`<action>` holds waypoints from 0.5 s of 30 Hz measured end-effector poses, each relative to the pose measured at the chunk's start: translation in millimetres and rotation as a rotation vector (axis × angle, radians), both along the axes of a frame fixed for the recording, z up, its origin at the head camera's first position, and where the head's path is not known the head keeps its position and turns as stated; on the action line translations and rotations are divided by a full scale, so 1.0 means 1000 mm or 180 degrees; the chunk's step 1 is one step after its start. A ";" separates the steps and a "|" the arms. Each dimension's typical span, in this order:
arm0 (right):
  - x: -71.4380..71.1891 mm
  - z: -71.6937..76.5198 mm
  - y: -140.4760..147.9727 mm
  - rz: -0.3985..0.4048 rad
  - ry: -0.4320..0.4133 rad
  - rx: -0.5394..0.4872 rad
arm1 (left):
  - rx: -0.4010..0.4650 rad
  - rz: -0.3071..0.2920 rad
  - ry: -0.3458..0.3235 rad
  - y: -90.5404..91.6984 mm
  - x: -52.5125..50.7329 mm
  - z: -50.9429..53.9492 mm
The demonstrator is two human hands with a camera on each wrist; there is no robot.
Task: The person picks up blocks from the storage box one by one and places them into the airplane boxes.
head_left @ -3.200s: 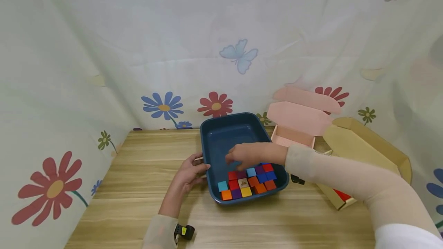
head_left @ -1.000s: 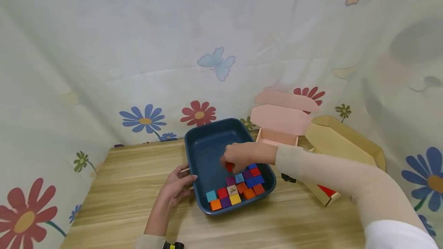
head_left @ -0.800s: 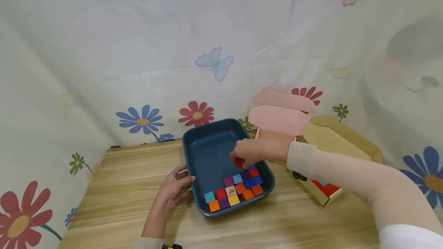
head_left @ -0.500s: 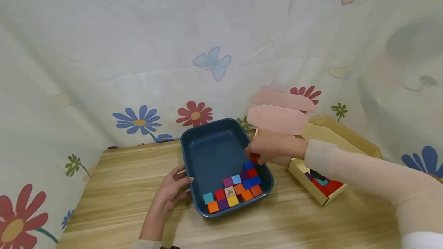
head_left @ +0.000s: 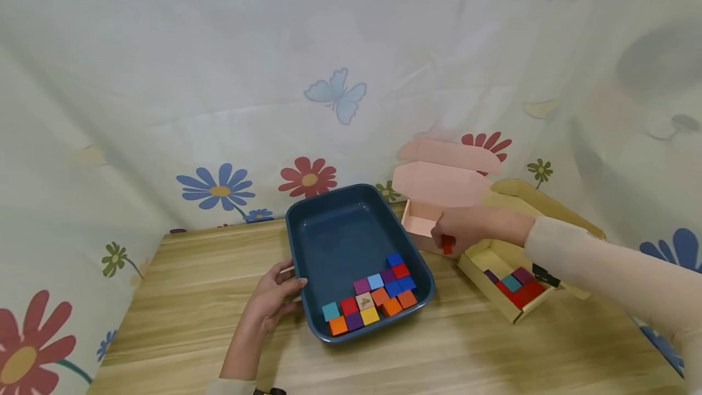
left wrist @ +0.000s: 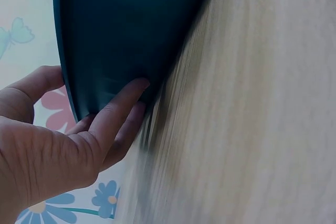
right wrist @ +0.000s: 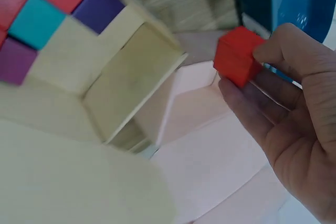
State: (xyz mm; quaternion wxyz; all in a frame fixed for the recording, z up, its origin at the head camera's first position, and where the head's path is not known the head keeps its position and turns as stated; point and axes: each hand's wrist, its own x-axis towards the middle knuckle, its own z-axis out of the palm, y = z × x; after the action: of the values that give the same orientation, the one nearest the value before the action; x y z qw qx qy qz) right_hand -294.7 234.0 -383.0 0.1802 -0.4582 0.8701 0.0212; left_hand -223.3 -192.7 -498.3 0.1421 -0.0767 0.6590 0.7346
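Between thumb and fingers, my right hand (head_left: 466, 227) pinches a red cube (head_left: 448, 244), just over the near wall of the pink box (head_left: 421, 226). In the right wrist view the red cube (right wrist: 239, 56) shows clearly in the fingers of the hand (right wrist: 294, 98). My left hand (head_left: 272, 297) holds the left rim of the blue tray (head_left: 334, 242), thumb on the rim; in the left wrist view the hand (left wrist: 73, 140) has its fingers against the tray's outer side (left wrist: 126, 30). Several coloured cubes, one of them plain wood with a 4 (head_left: 364, 301), lie at the tray's near end.
Right of the tray stands an open yellow box (head_left: 490, 290) holding red, teal and purple cubes. The lid of the pink box (head_left: 439, 183) stands raised against the flowered curtain (head_left: 241, 78). Wooden table surface (head_left: 208, 273) extends left of the tray.
My right hand has picked a red cube from the tray and carried it right, out past the tray's rim to the pink box. The left hand has kept its hold on the tray.
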 end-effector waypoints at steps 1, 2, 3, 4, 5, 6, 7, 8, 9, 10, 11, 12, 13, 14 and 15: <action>0.000 0.001 0.005 -0.0033 -0.0027 0.0057 | -0.0001 -0.0006 -0.0004 0.000 0.000 0.000; 0.001 0.001 0.010 -0.0073 -0.0077 0.0103 | -0.0006 -0.0017 -0.0008 0.000 0.000 0.001; 0.001 0.002 0.015 -0.0091 -0.0119 0.0150 | -0.0006 -0.0006 -0.0017 0.000 0.000 0.001; 0.001 0.002 0.020 -0.0117 -0.0170 0.0195 | -0.0004 -0.0006 -0.0013 0.000 -0.001 0.001; 0.002 0.002 0.025 -0.0142 -0.0218 0.0233 | -0.0008 -0.0002 -0.0014 0.001 -0.001 0.001; 0.002 0.002 0.029 -0.0147 -0.0238 0.0271 | -0.0012 -0.0010 -0.0001 0.000 -0.001 0.001; 0.003 0.003 0.032 -0.0161 -0.0263 0.0307 | -0.0003 -0.0004 -0.0001 0.000 -0.001 0.001; 0.003 0.003 0.036 -0.0168 -0.0279 0.0327 | 0.0002 -0.0010 0.0008 0.000 -0.001 0.001; 0.003 0.002 0.039 -0.0152 -0.0270 0.0346 | 0.0010 -0.0004 0.0011 0.001 -0.001 0.001; 0.003 0.002 0.042 -0.0169 -0.0276 0.0360 | 0.0018 -0.0008 0.0020 0.001 -0.001 0.001; 0.003 0.002 0.044 -0.0173 -0.0272 0.0364 | 0.0029 0.0001 0.0017 0.001 -0.001 0.001; 0.003 0.001 0.046 -0.0183 -0.0270 0.0376 | 0.0034 -0.0004 0.0020 0.000 -0.001 0.001; 0.003 0.001 0.047 -0.0194 -0.0276 0.0380 | 0.0046 0.0009 0.0009 0.001 -0.001 0.001; 0.004 0.000 0.048 -0.0208 -0.0280 0.0382 | 0.0050 0.0007 0.0006 0.001 0.000 0.000; 0.004 0.000 0.049 -0.0235 -0.0296 0.0393 | 0.0054 0.0014 0.0002 0.001 0.000 0.000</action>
State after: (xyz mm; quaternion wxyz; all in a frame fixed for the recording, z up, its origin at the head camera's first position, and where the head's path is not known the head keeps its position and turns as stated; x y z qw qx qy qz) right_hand -290.2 283.0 -383.3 0.2490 -0.4143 0.8741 0.0468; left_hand -223.5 -191.7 -498.3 0.1410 -0.0768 0.6526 0.7405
